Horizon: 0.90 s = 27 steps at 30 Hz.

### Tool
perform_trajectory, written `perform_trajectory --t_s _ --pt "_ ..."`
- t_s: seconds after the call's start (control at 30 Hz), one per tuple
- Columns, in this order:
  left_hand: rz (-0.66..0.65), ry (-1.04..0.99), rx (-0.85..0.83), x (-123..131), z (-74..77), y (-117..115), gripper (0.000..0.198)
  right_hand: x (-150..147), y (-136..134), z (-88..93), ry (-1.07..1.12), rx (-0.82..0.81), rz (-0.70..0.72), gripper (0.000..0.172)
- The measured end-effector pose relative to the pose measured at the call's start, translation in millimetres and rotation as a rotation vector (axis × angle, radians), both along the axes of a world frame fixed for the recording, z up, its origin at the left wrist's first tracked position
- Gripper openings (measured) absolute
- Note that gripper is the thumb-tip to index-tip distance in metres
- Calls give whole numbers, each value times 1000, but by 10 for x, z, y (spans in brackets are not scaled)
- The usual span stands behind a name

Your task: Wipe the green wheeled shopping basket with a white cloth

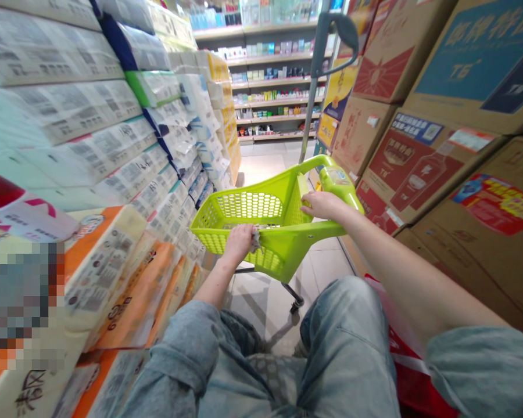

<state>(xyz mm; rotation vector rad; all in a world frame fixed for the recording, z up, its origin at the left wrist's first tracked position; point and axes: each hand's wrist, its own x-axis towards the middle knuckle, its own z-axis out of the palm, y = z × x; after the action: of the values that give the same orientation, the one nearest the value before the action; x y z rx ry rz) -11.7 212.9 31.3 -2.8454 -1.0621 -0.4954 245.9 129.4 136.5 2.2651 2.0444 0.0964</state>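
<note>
1. Faded jeans (348,331) fill 6 o'clock on my head camera's view, the knees parted; a red object (418,389), too cropped to name, shows between 4 and 5.
2. Orange-and-cream packs (131,313) pile up at 8 o'clock, partly pixelated on my feed; a bottle (30,215) with red contents lies tilted at 9.
3. My left hand (239,239), just off centre toward 7, is closed around a crumpled white cloth (255,239) at the near rim of the cart (292,239).
4. My right hand (325,206), near centre toward 3, reaches across that rim, fingers half curled at the basket's inner panel (298,203); whether they grip anything, I cannot tell.
5. The lime-green cart stands at centre, its mesh basket pointing to 9 o'clock and its handle end to 2, with a wheel (295,305) below on pale tiles (326,270).
6. A grey pole (309,116) with a looped top rises behind the cart at 1 o'clock.
7. White packs (74,104) tower at 10 o'clock, facing stacked cartons (427,157) at 2 and 3.
8. Shelves (279,81) of small goods close the aisle at 12.
</note>
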Motion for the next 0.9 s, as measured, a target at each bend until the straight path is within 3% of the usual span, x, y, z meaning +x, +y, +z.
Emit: perform_trajectory --t_s 0.1,0.27,0.9 --pt "8 0 0 26 -7 -5 21 -138 21 -28 14 1 -98 45" --pt "20 0 4 72 -10 -7 19 -284 75 -93 -7 4 -77 50" --pt "84 -48 -40 316 -2 -100 21 90 220 -141 -43 46 -80 40"
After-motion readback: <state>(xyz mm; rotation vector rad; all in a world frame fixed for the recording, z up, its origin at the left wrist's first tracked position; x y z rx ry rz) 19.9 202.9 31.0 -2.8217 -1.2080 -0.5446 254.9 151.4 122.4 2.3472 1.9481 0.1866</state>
